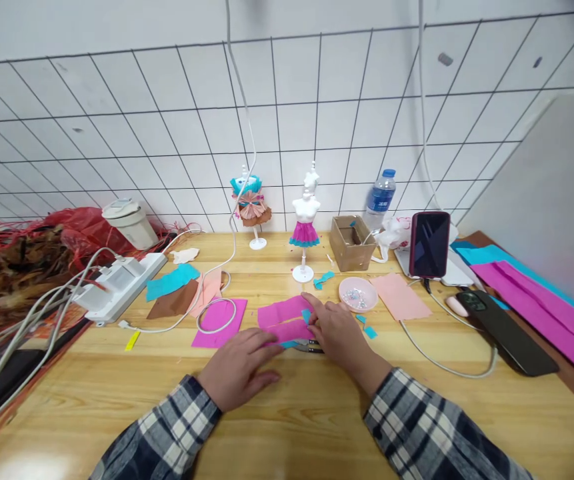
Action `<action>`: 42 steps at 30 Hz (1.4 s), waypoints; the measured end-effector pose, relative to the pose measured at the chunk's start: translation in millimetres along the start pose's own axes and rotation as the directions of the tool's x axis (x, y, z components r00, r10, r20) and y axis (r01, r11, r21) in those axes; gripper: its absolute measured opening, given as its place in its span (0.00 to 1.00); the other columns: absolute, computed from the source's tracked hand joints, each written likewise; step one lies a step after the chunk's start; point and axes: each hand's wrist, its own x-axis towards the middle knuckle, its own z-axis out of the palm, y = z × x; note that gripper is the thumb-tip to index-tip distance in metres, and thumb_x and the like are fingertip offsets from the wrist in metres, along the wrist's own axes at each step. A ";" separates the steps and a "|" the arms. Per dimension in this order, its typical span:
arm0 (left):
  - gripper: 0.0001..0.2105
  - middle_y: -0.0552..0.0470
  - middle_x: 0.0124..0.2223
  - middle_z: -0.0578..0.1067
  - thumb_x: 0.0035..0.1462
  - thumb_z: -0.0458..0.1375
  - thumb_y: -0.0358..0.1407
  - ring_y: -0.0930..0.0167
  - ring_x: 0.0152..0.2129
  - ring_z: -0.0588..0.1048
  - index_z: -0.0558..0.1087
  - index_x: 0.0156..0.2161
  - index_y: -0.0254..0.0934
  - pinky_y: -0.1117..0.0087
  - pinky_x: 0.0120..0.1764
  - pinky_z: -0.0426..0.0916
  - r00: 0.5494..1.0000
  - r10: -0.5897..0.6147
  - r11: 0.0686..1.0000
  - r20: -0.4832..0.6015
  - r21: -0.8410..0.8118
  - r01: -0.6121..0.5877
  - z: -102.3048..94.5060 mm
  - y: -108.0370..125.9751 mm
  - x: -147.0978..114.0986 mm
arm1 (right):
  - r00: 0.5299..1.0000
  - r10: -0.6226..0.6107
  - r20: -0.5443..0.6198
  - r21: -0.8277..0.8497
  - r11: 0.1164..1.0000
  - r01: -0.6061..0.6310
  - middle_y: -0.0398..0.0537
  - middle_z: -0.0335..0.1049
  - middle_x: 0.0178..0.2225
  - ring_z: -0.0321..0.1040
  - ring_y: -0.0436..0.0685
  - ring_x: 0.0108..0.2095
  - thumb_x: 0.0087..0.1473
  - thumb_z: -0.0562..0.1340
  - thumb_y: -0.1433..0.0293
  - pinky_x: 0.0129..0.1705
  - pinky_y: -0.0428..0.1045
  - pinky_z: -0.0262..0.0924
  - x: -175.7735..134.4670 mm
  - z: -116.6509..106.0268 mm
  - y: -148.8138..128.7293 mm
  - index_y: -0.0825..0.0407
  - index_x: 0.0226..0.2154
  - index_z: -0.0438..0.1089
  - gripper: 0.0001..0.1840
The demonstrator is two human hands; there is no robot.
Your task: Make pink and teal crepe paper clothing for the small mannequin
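Note:
Two magenta crepe paper strips (279, 312) lie one above the other on the table, with a thin gap between them. My left hand (239, 367) rests flat with its fingers stretched out, fingertips at the lower strip's left part. My right hand (341, 333) reaches in from the right, its index finger extended onto the upper strip's right end and the other fingers loosely bent. A small blue paper scrap (307, 316) lies beside those fingers. Between the hands, dark-handled scissors (309, 346) show partly below the strips. Behind stands a white mini mannequin (307, 210) in a magenta skirt with blue trim.
Further back are a dressed mannequin (251, 200), a cardboard box (351, 243), a water bottle (381, 197) and a pink bowl (358, 295) of small shiny bits. A power strip (121, 287) with cables lies left; a propped phone (429, 243) and a dark phone (509, 331) are right.

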 end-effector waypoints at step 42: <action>0.20 0.52 0.58 0.70 0.64 0.49 0.42 0.65 0.48 0.67 0.62 0.60 0.44 0.59 0.50 0.57 0.999 0.047 0.982 0.016 0.183 -0.049 29.9 88.3 -21.1 | 0.702 0.356 0.617 0.633 0.305 -0.712 0.33 0.51 0.18 0.39 0.44 0.16 0.48 0.62 0.57 0.16 0.43 0.35 -67.1 -54.9 -12.6 0.51 0.29 0.65 0.15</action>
